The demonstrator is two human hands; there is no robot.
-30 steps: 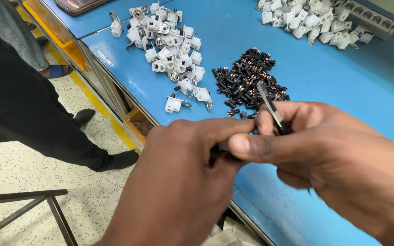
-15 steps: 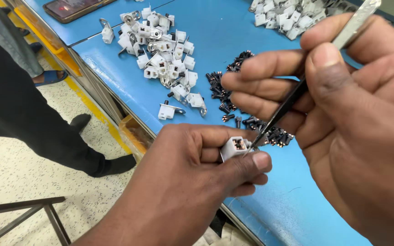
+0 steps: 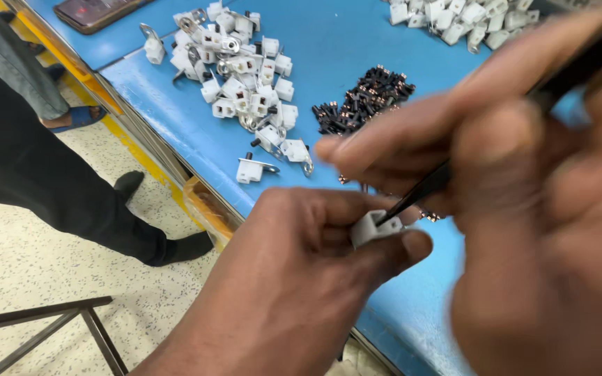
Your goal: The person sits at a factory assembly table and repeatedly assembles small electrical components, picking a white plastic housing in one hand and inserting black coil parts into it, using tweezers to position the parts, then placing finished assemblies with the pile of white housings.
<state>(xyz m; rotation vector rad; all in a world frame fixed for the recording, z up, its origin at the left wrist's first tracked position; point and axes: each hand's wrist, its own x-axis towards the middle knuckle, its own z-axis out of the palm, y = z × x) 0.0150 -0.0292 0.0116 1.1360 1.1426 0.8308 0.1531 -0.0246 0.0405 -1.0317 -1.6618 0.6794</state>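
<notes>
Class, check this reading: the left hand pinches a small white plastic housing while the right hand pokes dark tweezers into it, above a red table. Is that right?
Not quite: the table is blue, not red. The head view shows the rest holds: the left hand pinches the small white plastic housing, and the right hand pokes the dark tweezers into it.
</notes>
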